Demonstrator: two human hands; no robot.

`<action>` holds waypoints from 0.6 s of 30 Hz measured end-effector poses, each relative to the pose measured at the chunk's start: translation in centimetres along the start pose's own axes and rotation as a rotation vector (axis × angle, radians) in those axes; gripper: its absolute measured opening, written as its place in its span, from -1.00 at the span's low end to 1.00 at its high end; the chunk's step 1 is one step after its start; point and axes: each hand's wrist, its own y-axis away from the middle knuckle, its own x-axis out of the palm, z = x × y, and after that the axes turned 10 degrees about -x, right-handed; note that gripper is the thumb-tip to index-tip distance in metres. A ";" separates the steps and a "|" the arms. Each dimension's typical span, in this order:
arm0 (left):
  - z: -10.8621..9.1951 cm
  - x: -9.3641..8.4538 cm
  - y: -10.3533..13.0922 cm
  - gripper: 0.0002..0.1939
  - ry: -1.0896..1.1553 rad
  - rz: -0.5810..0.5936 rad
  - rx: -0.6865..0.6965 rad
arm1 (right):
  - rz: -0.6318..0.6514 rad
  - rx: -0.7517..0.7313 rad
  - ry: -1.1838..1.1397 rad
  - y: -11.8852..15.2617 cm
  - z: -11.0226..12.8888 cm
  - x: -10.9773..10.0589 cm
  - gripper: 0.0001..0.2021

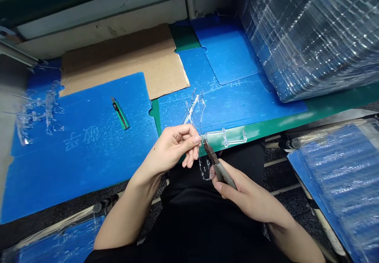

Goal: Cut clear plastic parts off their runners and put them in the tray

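Observation:
My left hand (179, 148) pinches a clear plastic molded part (205, 168) between thumb and fingers, near the table's front edge. The part has thin arms, one stretching right over the green strip and others rising above my hand. My right hand (237, 186) is wrapped round the grey handles of a pair of side cutters (211, 154). Their jaws point up and left and meet the clear plastic just right of my left fingertips. Whether the jaws are fully closed is too small to tell. The lower end of the part is a rounded loop beside my right fingers.
A green utility knife (120, 113) lies on the blue sheet (97, 168). Clear plastic pieces (40, 115) are heaped at the far left. Brown cardboard (124, 63) lies behind. A film-wrapped stack (310, 38) stands back right; clear trays (346, 188) sit lower right.

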 end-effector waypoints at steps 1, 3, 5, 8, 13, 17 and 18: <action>0.0 0.1 -0.1 -0.57 0.001 0.001 -0.004 | 0.001 -0.004 -0.016 0.1 0.0 -0.1 -0.83; 0.2 0.2 -0.3 -0.57 0.006 0.004 -0.009 | -0.006 0.002 -0.034 0.2 -0.2 -0.3 -0.81; 0.5 0.4 -0.6 -0.58 0.015 0.015 -0.014 | -0.009 0.021 -0.059 0.3 -0.4 -0.3 -0.80; 0.8 0.7 -1.5 -0.60 0.028 0.016 -0.009 | -0.032 0.037 -0.178 0.2 -1.2 -0.3 -0.80; 0.1 1.2 -4.5 -0.50 -0.040 -0.036 -0.033 | -0.140 -0.010 -0.458 -1.6 -3.1 -1.2 -0.82; -1.1 1.5 -7.9 -0.44 -0.158 0.006 -0.119 | -0.197 -0.013 -0.616 -3.4 -4.7 -2.7 -0.75; -1.4 1.5 -8.8 -0.44 -0.195 0.016 -0.141 | -0.203 -0.015 -0.645 -3.6 -5.0 -2.9 -0.72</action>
